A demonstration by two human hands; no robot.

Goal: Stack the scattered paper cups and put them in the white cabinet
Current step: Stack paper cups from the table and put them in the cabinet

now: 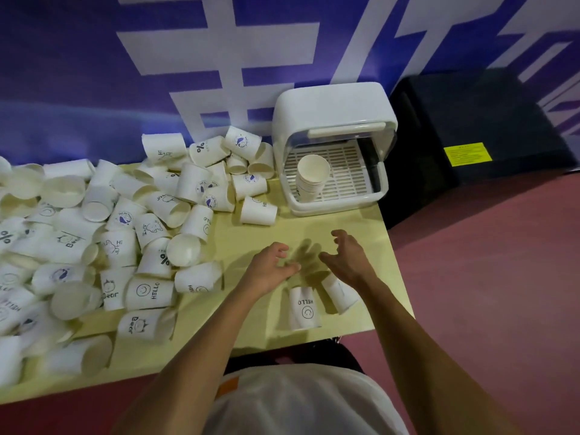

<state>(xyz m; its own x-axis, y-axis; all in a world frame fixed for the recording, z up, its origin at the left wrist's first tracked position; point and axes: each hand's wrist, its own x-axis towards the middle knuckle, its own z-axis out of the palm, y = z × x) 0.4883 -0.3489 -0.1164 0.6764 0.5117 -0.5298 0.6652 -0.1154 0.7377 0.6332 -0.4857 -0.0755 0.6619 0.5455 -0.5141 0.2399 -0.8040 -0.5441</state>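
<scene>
Many white paper cups (125, 221) with printed logos lie scattered and heaped over the left half of the yellow table (301, 227). The white cabinet (332, 108) stands at the table's far right with its clear lid raised, and a stack of cups (310, 177) stands on its slatted tray. My left hand (270, 271) and my right hand (348, 259) hover over the table in front of the cabinet, both empty with fingers spread. Under my wrists stand an upside-down HELLO cup (304, 309) and a second cup (340, 293) tilted beside it.
A black box (470, 130) with a yellow label sits on the reddish floor (486, 277) right of the table. A purple and white banner (219, 58) covers the wall behind. The table's right edge runs just past the cabinet.
</scene>
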